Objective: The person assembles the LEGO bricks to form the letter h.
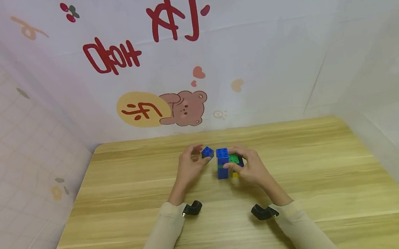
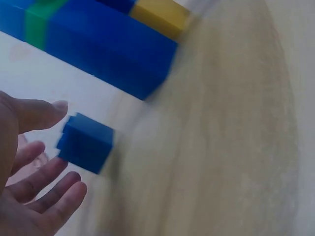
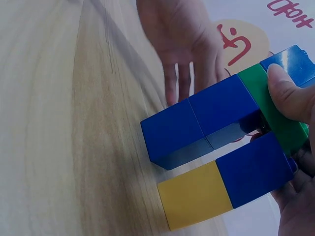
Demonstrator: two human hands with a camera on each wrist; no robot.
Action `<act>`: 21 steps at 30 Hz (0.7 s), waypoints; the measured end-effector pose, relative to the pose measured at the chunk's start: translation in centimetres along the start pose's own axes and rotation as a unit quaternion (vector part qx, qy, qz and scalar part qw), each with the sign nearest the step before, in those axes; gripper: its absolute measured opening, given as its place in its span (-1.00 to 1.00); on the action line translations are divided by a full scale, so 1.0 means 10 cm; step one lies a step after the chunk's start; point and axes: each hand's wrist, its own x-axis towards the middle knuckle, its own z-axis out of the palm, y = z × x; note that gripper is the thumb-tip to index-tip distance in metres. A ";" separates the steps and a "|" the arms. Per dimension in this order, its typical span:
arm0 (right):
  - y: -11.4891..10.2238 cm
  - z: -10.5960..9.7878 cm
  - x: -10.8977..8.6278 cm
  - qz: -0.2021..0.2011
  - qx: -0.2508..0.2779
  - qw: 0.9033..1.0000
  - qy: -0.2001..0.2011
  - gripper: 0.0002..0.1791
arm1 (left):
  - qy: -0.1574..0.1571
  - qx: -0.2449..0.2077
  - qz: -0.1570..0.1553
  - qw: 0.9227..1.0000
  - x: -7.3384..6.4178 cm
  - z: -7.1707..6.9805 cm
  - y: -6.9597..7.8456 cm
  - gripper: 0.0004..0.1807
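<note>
A small blue toy building brick (image 1: 207, 152) stands on the table between the thumb and fingers of my left hand (image 1: 189, 165). In the left wrist view those fingers are spread and loosely bent around the blue brick (image 2: 88, 142), not gripping it. My right hand (image 1: 252, 165) holds a built brick structure (image 1: 223, 170), its thumb pressed on a green brick (image 3: 258, 83). The green piece spans two columns: stacked blue bricks (image 3: 197, 123) on one side, a blue brick over a yellow brick (image 3: 194, 196) on the other. Another blue brick (image 1: 222, 153) tops the structure.
Both hands work near the far middle of the wood-grain table (image 1: 229, 245). Behind it rises a white backdrop (image 1: 271, 70) printed with a bear and red characters; pale side panels flank the table. Black wrist mounts (image 1: 193, 208) sit at both cuffs.
</note>
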 end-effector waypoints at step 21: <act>0.02 0.00 0.00 -0.005 0.008 1.000 -0.003 -0.63 | 0.023 0.020 0.003 1.000 0.07 0.14 -0.17 -0.59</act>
